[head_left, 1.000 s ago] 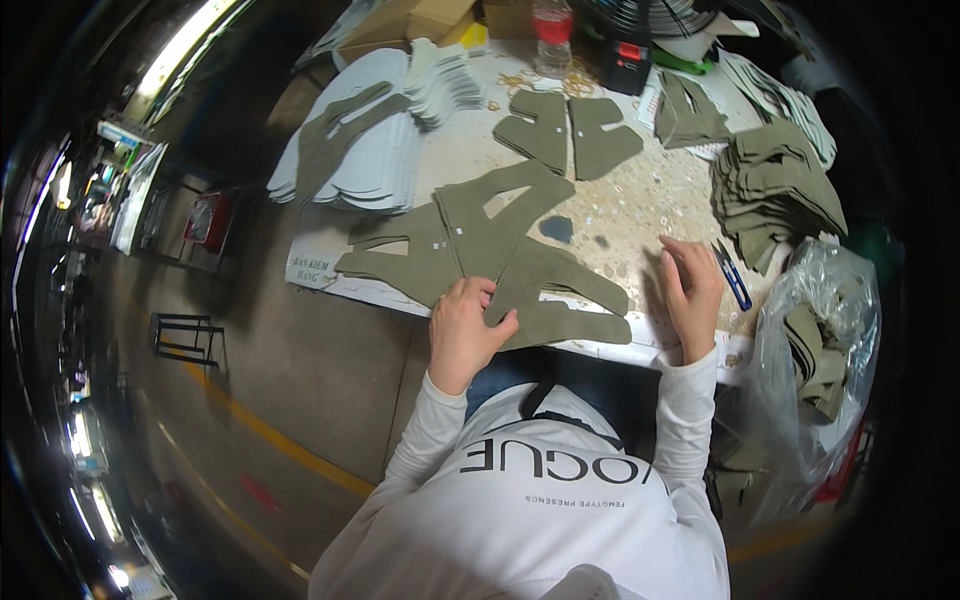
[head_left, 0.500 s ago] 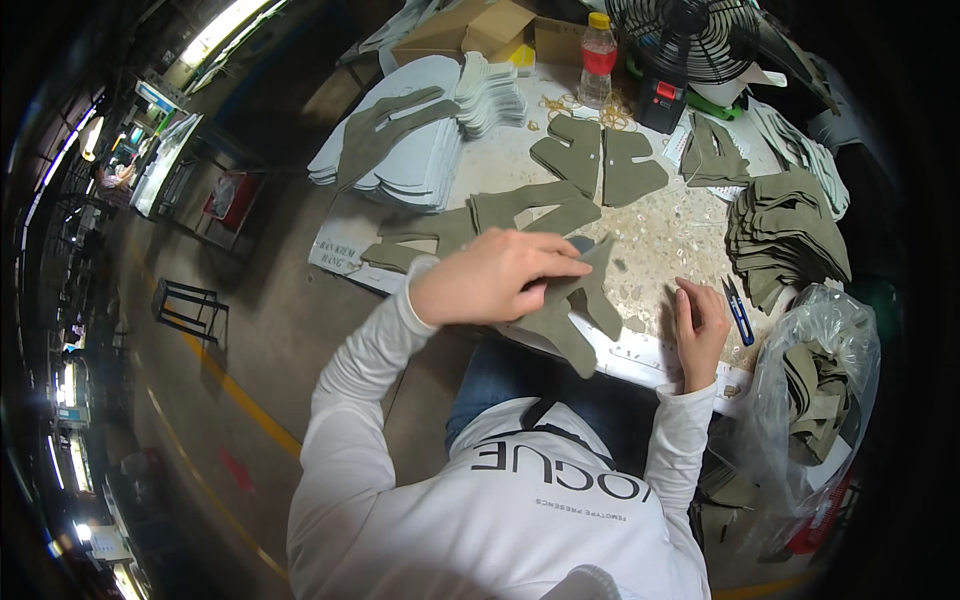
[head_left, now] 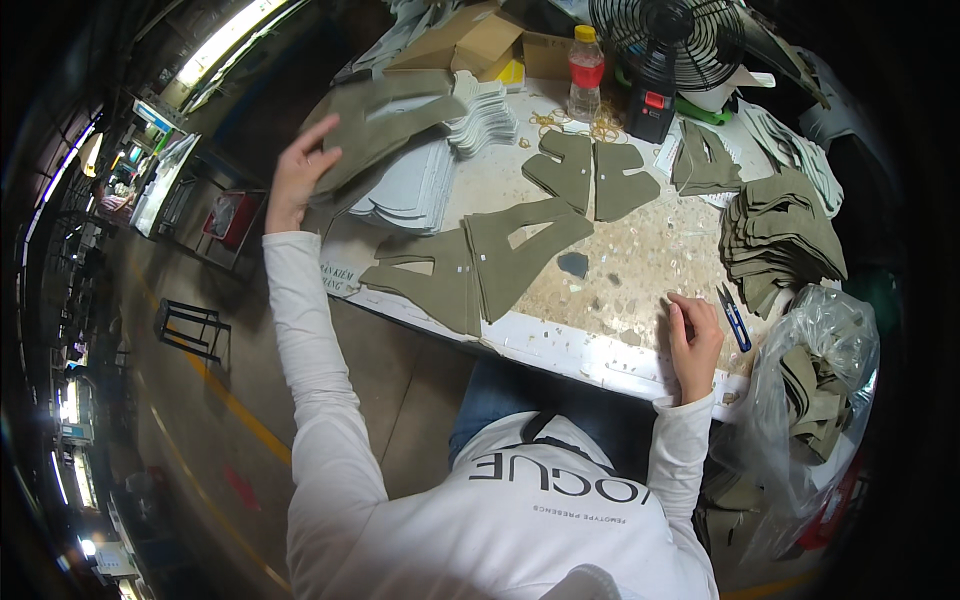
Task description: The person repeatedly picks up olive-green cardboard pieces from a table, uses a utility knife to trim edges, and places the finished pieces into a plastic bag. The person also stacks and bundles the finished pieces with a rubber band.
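Observation:
At the far left of the table, my left hand (head_left: 302, 172) grips the edge of an olive-green cut fabric piece (head_left: 385, 140) between thumb and fingers. That piece is smeared by motion at its left edge and hangs over a stack of pale grey-white cut panels (head_left: 418, 185). My right hand (head_left: 695, 338) rests near the table's front edge, fingers loosely bent and apart, with nothing in it. Close by on its right lie blue-handled thread snips (head_left: 737, 322). Two slotted olive pieces (head_left: 480, 265) lie side by side at the left front.
Two more olive pieces (head_left: 590, 175) lie mid-table beside a bottle (head_left: 585, 72) and a black fan (head_left: 668, 40). Stacked olive pieces (head_left: 780, 230) stand at right, above a clear plastic bag (head_left: 825, 370) of scraps. Wavy white panels (head_left: 480, 115) sit by a cardboard box (head_left: 460, 40).
My left hand has swung from the table's front to the far left, carrying the olive fabric piece over the pale stack. My right hand has hardly moved.

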A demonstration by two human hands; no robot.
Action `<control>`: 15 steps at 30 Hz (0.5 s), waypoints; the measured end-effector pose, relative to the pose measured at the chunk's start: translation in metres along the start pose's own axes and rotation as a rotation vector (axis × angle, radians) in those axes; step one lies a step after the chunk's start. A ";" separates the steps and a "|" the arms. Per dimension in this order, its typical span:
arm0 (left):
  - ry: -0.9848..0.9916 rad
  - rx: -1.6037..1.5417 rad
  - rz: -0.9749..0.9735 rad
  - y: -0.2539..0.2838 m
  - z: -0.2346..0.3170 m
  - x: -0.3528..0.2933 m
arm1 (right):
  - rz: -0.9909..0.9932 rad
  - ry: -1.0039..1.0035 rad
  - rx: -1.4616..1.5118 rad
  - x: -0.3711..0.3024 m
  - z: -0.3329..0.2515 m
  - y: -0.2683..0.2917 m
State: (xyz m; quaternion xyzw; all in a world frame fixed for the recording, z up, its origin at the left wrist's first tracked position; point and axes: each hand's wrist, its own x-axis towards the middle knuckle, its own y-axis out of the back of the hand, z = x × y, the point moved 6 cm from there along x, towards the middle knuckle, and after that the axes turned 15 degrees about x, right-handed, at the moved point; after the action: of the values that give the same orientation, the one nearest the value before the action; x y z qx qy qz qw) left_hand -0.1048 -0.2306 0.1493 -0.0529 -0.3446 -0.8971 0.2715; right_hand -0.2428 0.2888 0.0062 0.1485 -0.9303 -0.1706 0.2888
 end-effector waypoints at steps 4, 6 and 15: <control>0.244 -0.219 -0.030 -0.003 -0.079 -0.002 | -0.005 -0.032 0.013 0.000 -0.001 -0.002; 0.227 -0.271 -0.055 -0.003 -0.086 0.000 | -0.008 -0.018 -0.006 0.000 -0.002 -0.002; 0.255 0.530 0.092 0.010 -0.055 -0.010 | -0.003 -0.002 -0.033 0.001 -0.004 0.001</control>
State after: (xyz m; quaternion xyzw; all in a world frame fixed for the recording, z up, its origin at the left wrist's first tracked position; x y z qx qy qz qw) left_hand -0.0863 -0.2674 0.1109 0.1176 -0.5271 -0.7620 0.3573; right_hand -0.2412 0.2882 0.0095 0.1447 -0.9274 -0.1867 0.2901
